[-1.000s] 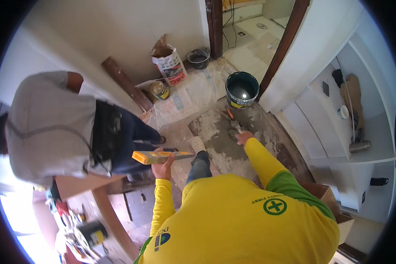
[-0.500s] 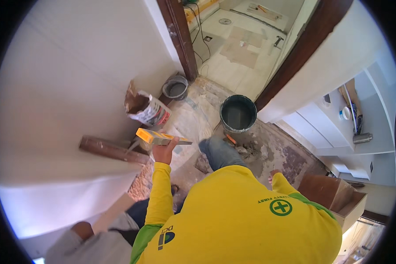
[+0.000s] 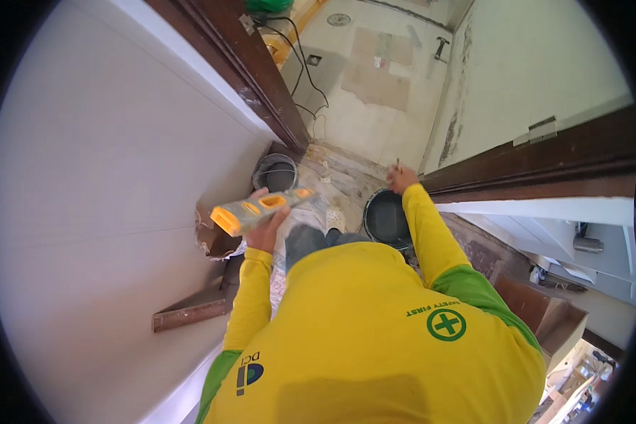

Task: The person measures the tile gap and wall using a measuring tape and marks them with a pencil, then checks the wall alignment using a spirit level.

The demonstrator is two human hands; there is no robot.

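My left hand (image 3: 264, 233) grips a spirit level (image 3: 251, 209), grey with yellow end caps and yellow-rimmed openings. The level is raised in front of me, tilted with its far end to the right. My right hand (image 3: 403, 179) reaches forward over the rim of a dark bucket (image 3: 386, 220) beside the doorway. Its fingers are closed, and a thin brownish tip sticks up from them, too small to name. Below the level, a torn-topped container (image 3: 215, 239) stands against the left wall. A smaller grey bucket (image 3: 275, 174) sits at the foot of the door frame.
Dark wooden door frames (image 3: 240, 78) flank the opening. Past it, cardboard sheets (image 3: 378, 71), a hammer (image 3: 442, 48) and black cable (image 3: 305, 63) lie on the pale floor. A wooden plank (image 3: 191, 309) juts out at left; a wooden box (image 3: 537, 304) stands at right.
I have stepped toward the doorway. My right hand has swung forward from low at right to the dark bucket. The level has turned, showing its broad side. Another person at lower left is out of view.
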